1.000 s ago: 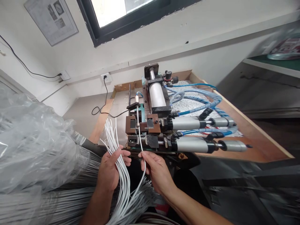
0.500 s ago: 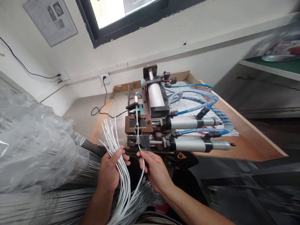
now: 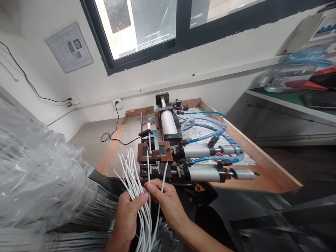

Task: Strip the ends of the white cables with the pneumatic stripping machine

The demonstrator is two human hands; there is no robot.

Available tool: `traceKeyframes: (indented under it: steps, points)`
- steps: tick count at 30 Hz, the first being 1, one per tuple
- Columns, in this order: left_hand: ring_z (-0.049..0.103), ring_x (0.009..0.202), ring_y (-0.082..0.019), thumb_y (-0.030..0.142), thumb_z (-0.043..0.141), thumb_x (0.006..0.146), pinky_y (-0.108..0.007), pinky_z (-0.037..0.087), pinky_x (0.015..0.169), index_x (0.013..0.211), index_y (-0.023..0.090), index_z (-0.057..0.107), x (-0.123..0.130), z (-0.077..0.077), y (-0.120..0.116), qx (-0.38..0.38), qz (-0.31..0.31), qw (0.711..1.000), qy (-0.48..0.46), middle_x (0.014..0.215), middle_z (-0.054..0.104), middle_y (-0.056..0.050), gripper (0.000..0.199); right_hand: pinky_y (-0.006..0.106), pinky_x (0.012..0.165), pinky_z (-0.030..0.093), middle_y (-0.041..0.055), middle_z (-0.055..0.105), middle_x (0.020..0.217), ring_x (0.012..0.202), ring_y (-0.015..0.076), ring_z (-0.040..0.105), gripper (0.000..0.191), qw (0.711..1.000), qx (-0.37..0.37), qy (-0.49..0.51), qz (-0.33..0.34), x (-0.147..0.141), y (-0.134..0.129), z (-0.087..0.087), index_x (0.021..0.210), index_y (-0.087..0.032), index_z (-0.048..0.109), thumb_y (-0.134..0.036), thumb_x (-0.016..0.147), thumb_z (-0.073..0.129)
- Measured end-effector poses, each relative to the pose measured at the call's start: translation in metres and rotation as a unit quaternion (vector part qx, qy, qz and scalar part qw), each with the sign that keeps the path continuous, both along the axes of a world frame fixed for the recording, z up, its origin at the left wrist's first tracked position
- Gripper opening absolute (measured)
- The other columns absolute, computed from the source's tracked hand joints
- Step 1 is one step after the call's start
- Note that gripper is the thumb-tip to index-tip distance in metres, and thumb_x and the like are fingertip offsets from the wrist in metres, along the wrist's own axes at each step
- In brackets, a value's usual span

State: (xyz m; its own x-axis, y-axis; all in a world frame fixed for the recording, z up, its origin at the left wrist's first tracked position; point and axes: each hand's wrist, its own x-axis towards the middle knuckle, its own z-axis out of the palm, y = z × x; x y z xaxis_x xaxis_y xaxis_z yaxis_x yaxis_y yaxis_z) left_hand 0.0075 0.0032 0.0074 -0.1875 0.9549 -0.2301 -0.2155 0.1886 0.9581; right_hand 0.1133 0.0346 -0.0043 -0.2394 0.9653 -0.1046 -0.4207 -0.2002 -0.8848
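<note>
Left hand (image 3: pixel 128 214)'s got its fingers curled round a bunch of white wires (image 3: pixel 136 187), just off the table (image 3: pixel 86 134)'s near edge. Right hand (image 3: pixel 168 204)'s fingers are pinching a single wire (image 3: pixel 148 171), tip up at the machine (image 3: pixel 168 122) along that edge. Another wire (image 3: pixel 165 175) pokes up beside them, can't really tell if it's gripped too.

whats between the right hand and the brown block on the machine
In the head view, a white wire runs from the right hand toward the brown block, passing the lower clamp; a second wire slants up beside it.
</note>
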Motion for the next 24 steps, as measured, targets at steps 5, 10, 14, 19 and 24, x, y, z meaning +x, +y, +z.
traceKeyframes:
  steps: [5, 10, 14, 19, 24]
  points:
    - [0.058, 0.056, -0.014, 0.028, 0.068, 0.060, -0.027, 0.048, 0.058, 0.081, 0.011, 0.063, -0.003, -0.002, 0.001, -0.075, 0.097, 0.992, -0.039, 0.064, 0.063, -0.004, 0.028, 0.019, 0.045, 0.026, -0.0015, 0.049, 0.053, 0.045, 0.0053, 0.034, 0.030, 0.997, -0.073, 0.007, -0.036, 0.001, -0.003, -0.014, 0.065, -0.012, 0.061, -0.042, 0.063, 0.063]
    - [0.058, 0.053, -0.013, 0.028, 0.069, 0.058, -0.027, 0.049, 0.055, 0.085, 0.011, 0.062, -0.004, 0.001, 0.001, -0.069, 0.103, 0.991, -0.054, 0.062, 0.063, -0.003, 0.033, 0.018, 0.043, 0.024, -0.0024, 0.047, 0.050, 0.043, 0.0044, 0.033, 0.030, 0.993, -0.102, 0.046, -0.038, -0.002, 0.000, -0.020, 0.061, -0.011, 0.060, -0.040, 0.061, 0.065]
    - [0.057, 0.050, -0.012, 0.025, 0.071, 0.055, -0.024, 0.048, 0.051, 0.087, 0.012, 0.061, -0.003, 0.000, 0.002, -0.065, 0.118, 0.989, -0.057, 0.058, 0.062, 0.000, 0.035, 0.017, 0.042, 0.022, -0.0036, 0.046, 0.049, 0.042, 0.0029, 0.033, 0.028, 0.988, -0.132, 0.064, -0.036, -0.003, 0.004, -0.021, 0.063, -0.011, 0.061, -0.039, 0.063, 0.064]
    - [0.057, 0.048, -0.012, 0.022, 0.073, 0.053, -0.024, 0.047, 0.050, 0.076, 0.013, 0.061, -0.004, -0.007, -0.001, -0.068, 0.115, 0.990, -0.046, 0.054, 0.061, 0.001, 0.027, 0.016, 0.042, 0.026, -0.0055, 0.041, 0.048, 0.041, 0.0028, 0.034, 0.029, 0.985, -0.146, 0.093, 0.022, -0.004, 0.007, -0.018, 0.066, -0.011, 0.059, -0.040, 0.065, 0.062]
    - [0.056, 0.049, -0.012, 0.022, 0.071, 0.056, -0.024, 0.046, 0.050, 0.071, 0.012, 0.063, -0.004, -0.012, -0.006, -0.061, 0.041, 0.997, -0.009, 0.056, 0.062, -0.002, 0.020, 0.020, 0.037, 0.030, -0.0023, 0.048, 0.051, 0.038, 0.0052, 0.036, 0.034, 0.979, -0.130, 0.111, 0.108, -0.009, 0.004, -0.008, 0.066, -0.012, 0.057, -0.044, 0.060, 0.064]
